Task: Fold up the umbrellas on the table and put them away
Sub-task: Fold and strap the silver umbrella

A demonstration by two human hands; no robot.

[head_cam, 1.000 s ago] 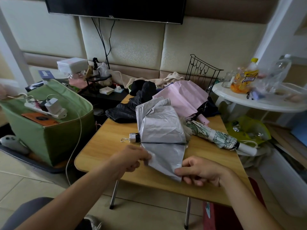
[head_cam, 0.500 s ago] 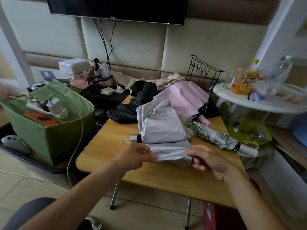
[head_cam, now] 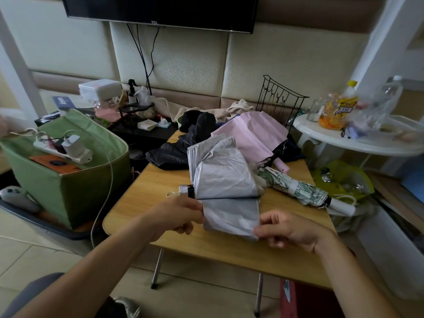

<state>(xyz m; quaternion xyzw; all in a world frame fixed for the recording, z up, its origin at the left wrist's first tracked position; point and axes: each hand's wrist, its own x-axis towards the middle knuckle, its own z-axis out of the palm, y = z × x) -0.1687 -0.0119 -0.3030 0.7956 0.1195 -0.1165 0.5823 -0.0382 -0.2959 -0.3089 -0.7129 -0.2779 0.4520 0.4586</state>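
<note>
Centre frame, on the light wooden folding table [head_cam: 142,207]: silver-grey collapsed umbrella with loose fabric panels [head_cam: 221,177], handle end pointing left. Left hand [head_cam: 177,216] pinches the left edge of the nearest panel; right hand [head_cam: 286,229] pinches its lower right corner, panel stretched between them. Right of it lies a rolled white-and-green floral umbrella [head_cam: 300,189]. Behind, a pink umbrella [head_cam: 254,131] and a crumpled black umbrella [head_cam: 176,150]. Green fabric bin [head_cam: 68,187] at left.

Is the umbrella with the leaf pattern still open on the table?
No, the leaf-pattern umbrella lies rolled up and closed on the wooden table, to the right of the silver umbrella.
</note>
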